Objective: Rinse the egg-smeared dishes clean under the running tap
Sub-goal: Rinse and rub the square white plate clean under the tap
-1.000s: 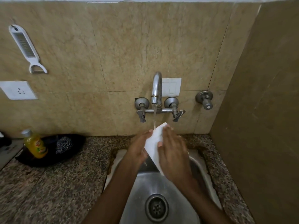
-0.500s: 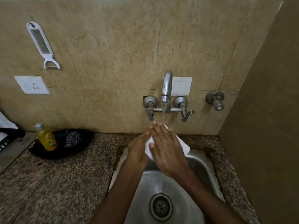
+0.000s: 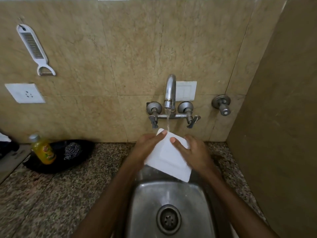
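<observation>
Plate [image 3: 169,156] held under running tap [image 3: 170,90].
Left hand [image 3: 145,148] grips its 9 o'clock edge; right hand [image 3: 195,152] grips its 3 o'clock edge.

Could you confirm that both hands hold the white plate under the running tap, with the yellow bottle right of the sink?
Not quite: the head view shows the yellow bottle left of the sink. The left hand and right hand do hold the white plate under the running tap.
</observation>
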